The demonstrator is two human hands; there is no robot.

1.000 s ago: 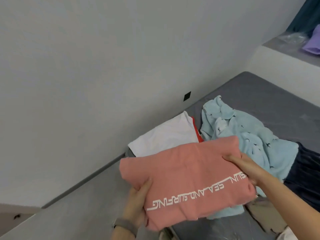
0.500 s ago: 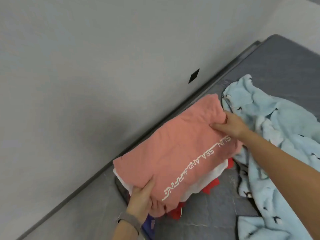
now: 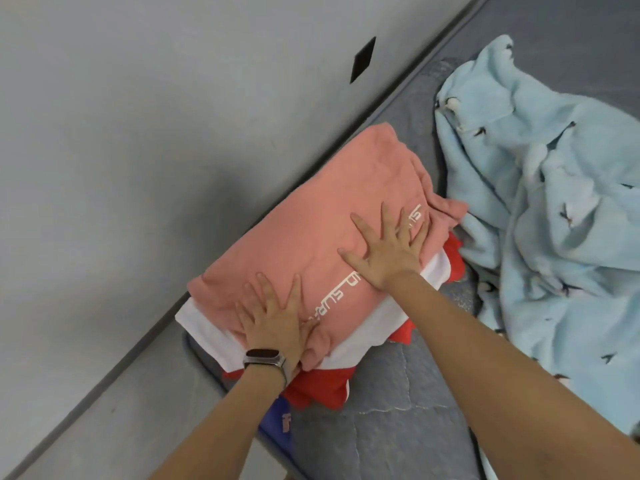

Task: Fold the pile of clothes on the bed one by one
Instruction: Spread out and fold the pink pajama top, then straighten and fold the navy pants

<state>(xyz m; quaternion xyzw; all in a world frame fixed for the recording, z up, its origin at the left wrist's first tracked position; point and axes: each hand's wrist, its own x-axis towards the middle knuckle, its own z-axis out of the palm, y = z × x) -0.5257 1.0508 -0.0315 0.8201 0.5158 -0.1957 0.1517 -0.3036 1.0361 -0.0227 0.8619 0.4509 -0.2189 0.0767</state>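
A folded pink shirt (image 3: 311,216) with white lettering lies on top of a stack of folded clothes by the wall. Under it show a white garment (image 3: 353,348), a red garment (image 3: 322,386) and a blue one (image 3: 277,415). My left hand (image 3: 273,320), with a watch on the wrist, presses flat on the pink shirt's near corner. My right hand (image 3: 388,247) lies flat with spread fingers on the shirt's right part, over the lettering. A crumpled light blue fleece garment (image 3: 554,209) lies unfolded to the right of the stack.
The grey bed (image 3: 398,420) runs along a grey wall (image 3: 138,133) on the left. A small black square (image 3: 362,59) sits on the wall above the stack.
The pink shirt was carried from in front of me onto the stack by the wall. Both hands let go of its edges and now press flat on top.
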